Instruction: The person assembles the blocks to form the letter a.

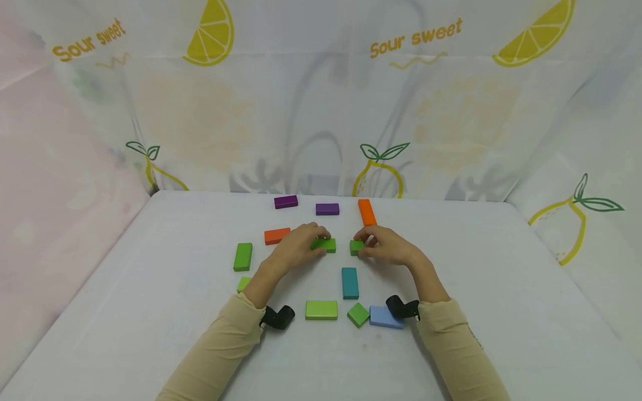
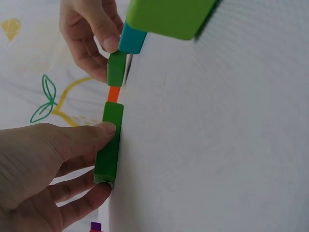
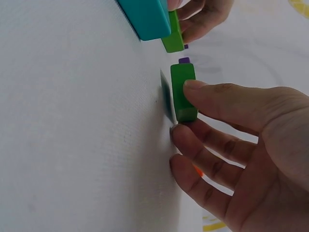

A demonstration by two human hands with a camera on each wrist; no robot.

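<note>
Near the middle of the table, the left hand (image 1: pixel 297 246) pinches a long green block (image 1: pixel 329 245) between thumb and fingers. In the left wrist view the thumb lies on the long face of this green block (image 2: pixel 109 152), with a finger at its end. To the right, across a small gap, the right hand (image 1: pixel 390 245) pinches a shorter green block (image 1: pixel 355 248). The right wrist view shows the thumb on this shorter block (image 3: pixel 182 87) and a shadow on the cloth beside it, so it seems slightly raised. A teal block (image 1: pixel 350 283) lies closer to the person, between the two forearms.
Nearer lie a lime block (image 1: pixel 321 310), a small green block (image 1: pixel 358 314) and a blue block (image 1: pixel 385 317). At left are a green block (image 1: pixel 243 257), a half-hidden lime one (image 1: pixel 243 284) and a red-orange one (image 1: pixel 276 236). Purple blocks (image 1: pixel 327 209) and an orange block (image 1: pixel 367 212) lie farther back.
</note>
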